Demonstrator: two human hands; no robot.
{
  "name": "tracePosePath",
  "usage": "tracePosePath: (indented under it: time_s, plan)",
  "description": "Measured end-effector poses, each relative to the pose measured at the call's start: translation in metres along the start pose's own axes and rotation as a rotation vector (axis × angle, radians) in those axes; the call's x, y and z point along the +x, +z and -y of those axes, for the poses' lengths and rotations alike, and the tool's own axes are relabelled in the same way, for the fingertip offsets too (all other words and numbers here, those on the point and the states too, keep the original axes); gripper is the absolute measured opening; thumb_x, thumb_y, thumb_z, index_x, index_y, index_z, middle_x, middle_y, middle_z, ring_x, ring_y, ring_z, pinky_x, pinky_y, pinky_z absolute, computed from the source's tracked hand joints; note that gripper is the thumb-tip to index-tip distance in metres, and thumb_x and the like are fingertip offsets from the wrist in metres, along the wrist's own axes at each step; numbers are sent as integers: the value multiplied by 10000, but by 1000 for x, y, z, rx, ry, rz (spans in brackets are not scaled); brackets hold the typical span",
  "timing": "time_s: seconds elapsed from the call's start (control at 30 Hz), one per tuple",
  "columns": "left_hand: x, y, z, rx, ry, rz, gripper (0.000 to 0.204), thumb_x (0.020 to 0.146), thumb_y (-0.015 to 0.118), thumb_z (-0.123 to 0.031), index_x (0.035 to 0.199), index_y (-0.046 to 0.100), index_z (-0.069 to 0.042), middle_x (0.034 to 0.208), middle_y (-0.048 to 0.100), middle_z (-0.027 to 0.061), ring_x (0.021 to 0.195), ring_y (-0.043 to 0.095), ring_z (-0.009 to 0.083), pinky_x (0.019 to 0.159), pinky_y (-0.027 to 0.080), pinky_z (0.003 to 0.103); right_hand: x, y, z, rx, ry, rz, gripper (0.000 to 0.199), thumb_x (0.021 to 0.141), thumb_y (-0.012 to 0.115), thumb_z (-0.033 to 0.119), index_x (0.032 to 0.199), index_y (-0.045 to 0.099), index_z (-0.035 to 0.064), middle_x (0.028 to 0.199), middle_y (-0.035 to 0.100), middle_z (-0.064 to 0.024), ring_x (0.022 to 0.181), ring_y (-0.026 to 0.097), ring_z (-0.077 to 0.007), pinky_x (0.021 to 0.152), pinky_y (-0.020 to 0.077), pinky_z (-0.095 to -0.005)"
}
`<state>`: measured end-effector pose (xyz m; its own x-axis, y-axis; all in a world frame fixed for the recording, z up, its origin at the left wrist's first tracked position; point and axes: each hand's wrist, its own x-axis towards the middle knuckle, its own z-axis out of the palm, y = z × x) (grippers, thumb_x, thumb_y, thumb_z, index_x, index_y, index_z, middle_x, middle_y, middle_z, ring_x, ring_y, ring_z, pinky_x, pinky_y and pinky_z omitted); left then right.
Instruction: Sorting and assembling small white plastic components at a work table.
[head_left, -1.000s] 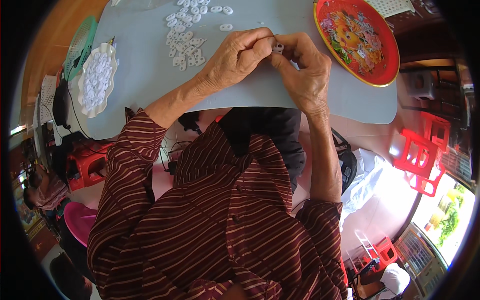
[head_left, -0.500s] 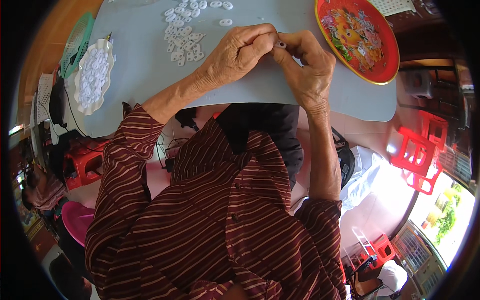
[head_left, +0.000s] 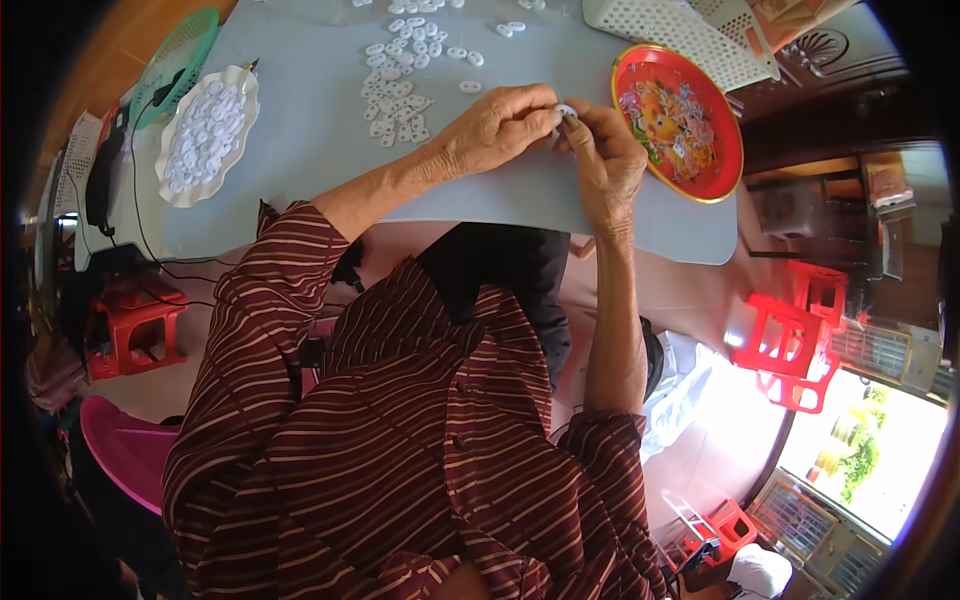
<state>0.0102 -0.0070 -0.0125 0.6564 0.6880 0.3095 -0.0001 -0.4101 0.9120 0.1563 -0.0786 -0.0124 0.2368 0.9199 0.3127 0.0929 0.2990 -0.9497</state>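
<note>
My left hand (head_left: 505,125) and my right hand (head_left: 610,155) meet above the near part of the table, fingers pinched together. Between the fingertips sits a small white oval plastic piece (head_left: 567,110) with dark holes. My right thumb and fingers grip it, and the left fingertips press against its side; any smaller part there is hidden. Beyond my left hand, many similar white two-holed pieces (head_left: 400,95) lie loose on the grey-blue table (head_left: 310,150). To the right of my right hand stands a round red tray (head_left: 725,150) with a gold rim, holding scattered small shiny bits.
A white wavy-edged dish (head_left: 187,197) full of white pieces stands at the left, beside a green mesh basket (head_left: 200,45). A white perforated basket (head_left: 690,40) is at the far right. Red stools (head_left: 785,335) stand on the floor; a black cable (head_left: 137,190) hangs off the left edge.
The view has shifted, showing more of the far right basket. The white piece stays between my fingertips but has turned, and my right thumb now lies more upright against it.
</note>
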Motion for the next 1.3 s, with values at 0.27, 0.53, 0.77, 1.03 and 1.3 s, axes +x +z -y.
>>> tracePosePath:
  time_s: [0.27,0.53,0.77,1.03,1.3]
  plan:
    - [-13,10,-11,-71,-33,86,140,891,493,-132,850,526,-3,682,502,15,649,466,97,620,421,254,48,-22,22,-172,-245,-242,138,864,593,53,942,626,-56,715,628,-50,608,557,-83,569,453,-212]
    - [-24,26,-17,-23,146,275,150,801,593,-126,749,484,-36,644,485,98,615,504,270,572,408,379,191,-86,37,-515,-367,-380,160,797,618,80,916,677,-9,723,667,-87,630,606,-112,604,476,-241]
    - [-27,19,-25,-17,75,325,89,792,596,-71,808,514,-40,719,504,89,652,526,263,590,420,351,143,-28,39,-753,-382,18,91,794,630,93,860,685,64,728,671,-105,593,628,-231,572,487,-290]
    - [-24,18,-34,-13,-4,382,127,765,585,-105,738,505,-10,650,525,138,711,534,328,626,418,420,69,3,27,-764,-196,403,61,765,610,42,787,647,-1,685,620,-170,602,613,-311,573,486,-368]
    - [-24,19,-25,-35,19,391,107,788,575,-80,863,550,-6,822,560,157,727,580,346,645,451,418,59,2,12,-1049,-229,517,102,756,594,71,810,658,13,759,639,-156,665,606,-327,636,489,-389]
